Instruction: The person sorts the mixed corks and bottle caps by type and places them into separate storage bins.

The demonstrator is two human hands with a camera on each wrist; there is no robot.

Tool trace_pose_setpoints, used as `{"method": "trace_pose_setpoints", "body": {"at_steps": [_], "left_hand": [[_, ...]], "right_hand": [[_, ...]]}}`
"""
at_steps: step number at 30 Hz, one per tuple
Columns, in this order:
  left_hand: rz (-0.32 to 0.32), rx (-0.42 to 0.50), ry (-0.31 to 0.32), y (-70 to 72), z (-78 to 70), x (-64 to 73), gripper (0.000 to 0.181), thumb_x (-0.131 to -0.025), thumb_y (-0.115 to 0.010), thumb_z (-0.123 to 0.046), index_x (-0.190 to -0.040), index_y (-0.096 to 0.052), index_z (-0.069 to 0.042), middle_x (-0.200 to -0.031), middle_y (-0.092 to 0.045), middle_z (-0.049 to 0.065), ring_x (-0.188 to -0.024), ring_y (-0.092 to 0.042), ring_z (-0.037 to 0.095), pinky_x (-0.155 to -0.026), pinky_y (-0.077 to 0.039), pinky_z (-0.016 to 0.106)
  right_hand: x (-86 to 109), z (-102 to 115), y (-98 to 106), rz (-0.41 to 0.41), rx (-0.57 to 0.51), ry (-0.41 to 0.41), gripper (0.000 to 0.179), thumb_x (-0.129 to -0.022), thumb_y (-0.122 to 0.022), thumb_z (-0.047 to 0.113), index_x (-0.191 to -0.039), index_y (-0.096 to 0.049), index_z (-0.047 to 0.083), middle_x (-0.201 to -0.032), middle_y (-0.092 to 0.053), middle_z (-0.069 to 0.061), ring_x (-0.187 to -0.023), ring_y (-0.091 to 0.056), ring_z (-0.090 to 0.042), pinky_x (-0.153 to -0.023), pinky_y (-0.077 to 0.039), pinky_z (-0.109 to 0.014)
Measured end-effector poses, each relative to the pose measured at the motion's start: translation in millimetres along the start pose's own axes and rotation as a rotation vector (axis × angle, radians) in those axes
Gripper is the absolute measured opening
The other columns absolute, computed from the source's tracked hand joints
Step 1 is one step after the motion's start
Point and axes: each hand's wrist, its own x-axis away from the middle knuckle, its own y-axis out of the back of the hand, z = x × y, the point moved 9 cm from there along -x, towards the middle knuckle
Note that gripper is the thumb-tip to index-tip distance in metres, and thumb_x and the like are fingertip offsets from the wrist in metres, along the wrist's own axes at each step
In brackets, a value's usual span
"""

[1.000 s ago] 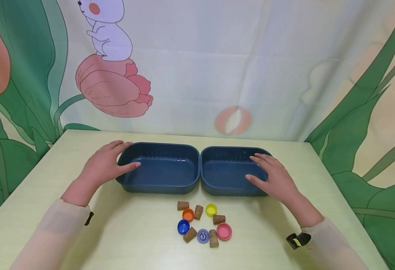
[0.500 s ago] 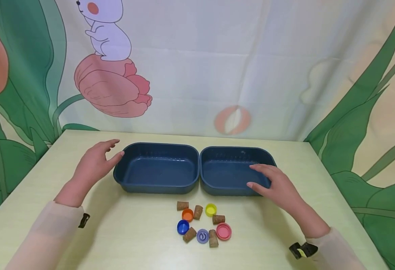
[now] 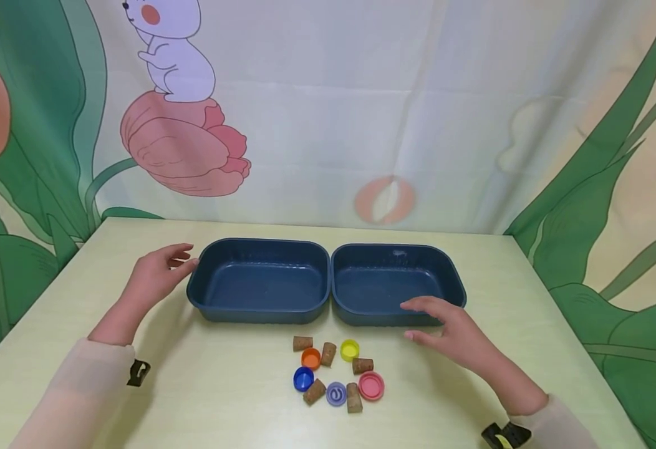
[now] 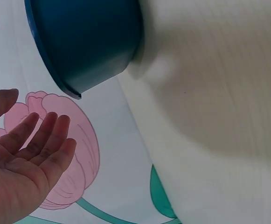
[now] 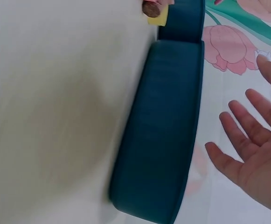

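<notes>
Two dark blue plastic bins stand side by side on the table: the left bin [image 3: 260, 315] and the right bin [image 3: 386, 318]. My left hand [image 3: 156, 274] is beside the left bin's outer end, fingers loosely bent, holding nothing. In the left wrist view that hand [image 4: 28, 163] is apart from the bin wall [image 4: 88, 46]. My right hand [image 3: 459, 330] hovers over the near right corner of the right bin, fingers spread and nothing in them. In the right wrist view its palm and fingers [image 5: 240, 137] are visible, apart from the bin.
In front of the bins lie several brown corks [image 3: 363, 366] among an orange cap [image 3: 311, 358], a yellow cap [image 3: 350, 350], a blue cap [image 3: 303, 379], a purple cap [image 3: 336, 394] and a pink cap [image 3: 371, 386]. A printed curtain [image 3: 317, 125] hangs behind the table [image 3: 238, 399].
My left hand has moved off the left bin's edge to the left. My right hand has come back toward me from over the right bin. Bins, corks and caps stay put.
</notes>
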Motion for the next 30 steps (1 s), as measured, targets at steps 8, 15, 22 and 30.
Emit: {"method": "trace_pose_setpoints", "body": {"at_steps": [8,15,22,30], "left_hand": [[0.040,0.025,0.044,-4.9,11.8,-2.3,0.055,-0.106,-0.053,-0.029,-0.146,-0.048,0.009,-0.136,-0.059,0.035,-0.126,-0.058,0.050,-0.100,-0.055,0.059],[0.079,0.050,0.086,-10.0,19.4,-3.8,0.055,-0.107,-0.052,-0.029,-0.146,-0.048,0.009,-0.140,-0.056,0.036,-0.129,-0.055,0.051,-0.104,-0.052,0.060],[0.140,0.116,0.173,-17.1,31.9,-4.4,0.060,-0.107,-0.050,-0.034,-0.148,-0.045,0.010,-0.145,-0.051,0.035,-0.136,-0.049,0.051,-0.115,-0.043,0.063],[0.174,0.206,0.228,-24.5,41.9,-4.0,0.057,-0.108,-0.050,-0.031,-0.146,-0.047,0.011,-0.143,-0.054,0.033,-0.126,-0.062,0.045,-0.112,-0.050,0.056]], "right_hand": [[4.5,0,-17,0.054,-0.023,0.067,0.042,-0.086,-0.082,0.019,-0.125,-0.071,0.007,-0.124,-0.073,-0.008,-0.115,-0.067,-0.029,-0.101,-0.058,-0.040],[6.8,0,-35,0.193,-0.064,0.069,0.050,-0.086,-0.083,0.028,-0.128,-0.068,0.005,-0.126,-0.072,-0.010,-0.113,-0.067,-0.029,-0.099,-0.059,-0.041],[6.8,0,-51,0.322,-0.105,0.051,0.054,-0.085,-0.084,0.027,-0.130,-0.066,0.004,-0.128,-0.070,-0.014,-0.111,-0.067,-0.032,-0.097,-0.061,-0.040],[8.5,0,-64,0.397,-0.104,0.053,0.054,-0.084,-0.085,0.026,-0.131,-0.067,0.005,-0.127,-0.071,-0.013,-0.110,-0.067,-0.030,-0.096,-0.061,-0.039]]}}
